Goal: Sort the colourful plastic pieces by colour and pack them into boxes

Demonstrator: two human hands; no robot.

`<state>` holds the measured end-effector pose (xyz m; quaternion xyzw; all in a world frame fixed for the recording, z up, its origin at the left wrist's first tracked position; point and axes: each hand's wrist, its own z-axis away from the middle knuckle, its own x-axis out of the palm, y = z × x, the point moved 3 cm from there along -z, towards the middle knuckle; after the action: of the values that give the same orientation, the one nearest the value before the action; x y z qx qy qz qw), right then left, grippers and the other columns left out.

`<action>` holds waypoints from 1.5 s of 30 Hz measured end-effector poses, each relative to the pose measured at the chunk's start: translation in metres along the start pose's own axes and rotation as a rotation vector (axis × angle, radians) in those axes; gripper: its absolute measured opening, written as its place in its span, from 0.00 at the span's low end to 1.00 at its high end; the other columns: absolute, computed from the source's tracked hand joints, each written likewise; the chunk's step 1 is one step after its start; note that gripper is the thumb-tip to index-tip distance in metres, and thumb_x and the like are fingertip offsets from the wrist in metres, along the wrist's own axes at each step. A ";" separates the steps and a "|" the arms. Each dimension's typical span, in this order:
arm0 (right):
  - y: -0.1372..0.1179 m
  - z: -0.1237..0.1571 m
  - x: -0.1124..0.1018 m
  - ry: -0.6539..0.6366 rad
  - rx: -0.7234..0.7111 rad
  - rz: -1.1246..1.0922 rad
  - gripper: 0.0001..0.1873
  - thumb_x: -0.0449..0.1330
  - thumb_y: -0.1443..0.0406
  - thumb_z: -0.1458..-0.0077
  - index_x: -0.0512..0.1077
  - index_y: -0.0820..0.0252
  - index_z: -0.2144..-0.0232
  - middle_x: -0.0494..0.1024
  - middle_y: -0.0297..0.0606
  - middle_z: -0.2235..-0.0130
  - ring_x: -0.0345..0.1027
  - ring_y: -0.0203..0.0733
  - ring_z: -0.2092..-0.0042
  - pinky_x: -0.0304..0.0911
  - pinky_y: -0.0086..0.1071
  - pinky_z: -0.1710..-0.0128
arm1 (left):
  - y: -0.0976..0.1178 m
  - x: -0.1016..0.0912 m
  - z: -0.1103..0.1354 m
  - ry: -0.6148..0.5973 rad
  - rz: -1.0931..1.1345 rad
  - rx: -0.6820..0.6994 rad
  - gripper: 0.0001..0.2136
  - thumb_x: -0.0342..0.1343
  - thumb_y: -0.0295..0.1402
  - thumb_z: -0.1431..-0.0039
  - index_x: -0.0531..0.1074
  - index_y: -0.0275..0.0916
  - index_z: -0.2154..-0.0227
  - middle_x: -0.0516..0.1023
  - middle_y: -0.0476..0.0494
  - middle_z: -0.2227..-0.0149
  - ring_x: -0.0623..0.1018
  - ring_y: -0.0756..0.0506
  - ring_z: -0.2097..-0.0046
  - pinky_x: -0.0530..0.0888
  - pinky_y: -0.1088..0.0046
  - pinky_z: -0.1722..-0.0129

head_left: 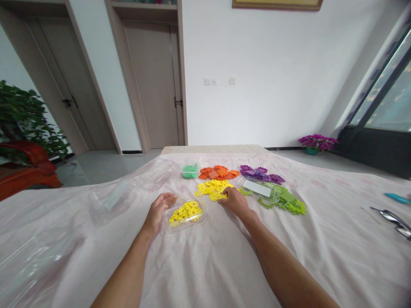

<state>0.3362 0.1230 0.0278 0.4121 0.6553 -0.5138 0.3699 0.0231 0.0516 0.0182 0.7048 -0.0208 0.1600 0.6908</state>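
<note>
My left hand (158, 210) grips the left rim of a clear plastic container (201, 219), fingers curled over its edge. Inside lie several yellow gear-shaped pieces (185, 212). Over at the pile of yellow pieces (210, 188), my right hand (236, 200) has its fingers bent and pressed together at the pile's right edge. Whatever is between those fingertips is too small to make out. Just right of this hand, a clear lid or box with a white label (257, 187) rests partly on light green pieces (289, 201).
Behind the yellow pile are orange pieces (218, 172) and purple pieces (260, 173). A small clear box (190, 169) holds green pieces. More clear containers (112, 196) stand at the left. Eyeglasses (394, 220) and a teal object (397, 198) lie far right on the cloth.
</note>
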 end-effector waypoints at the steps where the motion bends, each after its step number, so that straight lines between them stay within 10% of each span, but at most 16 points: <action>1: 0.000 -0.001 0.000 -0.002 -0.002 -0.009 0.19 0.67 0.56 0.54 0.73 0.58 0.60 0.75 0.40 0.59 0.68 0.42 0.58 0.54 0.30 0.65 | 0.000 0.000 0.000 0.000 0.001 -0.002 0.17 0.60 0.31 0.62 0.73 0.37 0.64 0.82 0.39 0.60 0.79 0.40 0.54 0.67 0.63 0.47; 13: -0.031 -0.001 -0.013 0.197 -0.081 -0.582 0.12 0.63 0.57 0.54 0.73 0.59 0.71 0.73 0.32 0.73 0.63 0.36 0.71 0.55 0.29 0.71 | -0.003 -0.002 -0.003 -0.030 -0.011 0.011 0.17 0.60 0.31 0.61 0.73 0.37 0.62 0.82 0.40 0.59 0.79 0.41 0.54 0.67 0.63 0.47; 20: -0.083 0.022 -0.001 -0.129 -0.176 -1.035 0.18 0.66 0.56 0.56 0.73 0.59 0.63 0.75 0.31 0.71 0.64 0.33 0.75 0.59 0.27 0.77 | -0.006 -0.005 -0.005 -0.025 -0.020 0.017 0.18 0.62 0.34 0.59 0.74 0.37 0.61 0.82 0.40 0.58 0.79 0.41 0.54 0.68 0.64 0.48; 27: -0.036 0.007 -0.007 0.214 -0.120 -0.427 0.11 0.57 0.65 0.45 0.75 0.58 0.60 0.78 0.39 0.61 0.70 0.41 0.60 0.63 0.35 0.57 | -0.002 -0.001 -0.001 -0.027 0.007 0.009 0.18 0.61 0.31 0.62 0.73 0.37 0.63 0.82 0.40 0.60 0.79 0.40 0.53 0.67 0.63 0.46; 32: -0.007 0.004 -0.002 0.230 -0.064 0.057 0.21 0.56 0.62 0.41 0.70 0.59 0.46 0.72 0.47 0.47 0.60 0.52 0.46 0.54 0.42 0.45 | 0.001 0.000 0.000 -0.011 0.004 0.002 0.18 0.60 0.30 0.62 0.73 0.37 0.63 0.82 0.39 0.60 0.79 0.40 0.53 0.67 0.63 0.46; 38: 0.003 0.003 0.012 0.211 0.002 0.193 0.29 0.56 0.56 0.40 0.62 0.62 0.40 0.60 0.50 0.37 0.43 0.57 0.35 0.45 0.47 0.40 | 0.000 -0.001 0.001 -0.009 0.005 0.007 0.17 0.61 0.31 0.61 0.73 0.37 0.63 0.82 0.39 0.60 0.79 0.40 0.53 0.67 0.63 0.46; 45: 0.009 -0.002 0.011 0.169 -0.025 0.147 0.19 0.58 0.55 0.43 0.72 0.57 0.52 0.68 0.45 0.43 0.50 0.55 0.39 0.47 0.45 0.43 | 0.000 0.000 0.000 -0.004 0.001 0.009 0.17 0.60 0.30 0.61 0.73 0.37 0.63 0.82 0.40 0.60 0.79 0.40 0.54 0.67 0.63 0.47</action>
<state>0.3402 0.1280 0.0149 0.4963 0.6587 -0.4403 0.3550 0.0229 0.0519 0.0178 0.7083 -0.0220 0.1590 0.6874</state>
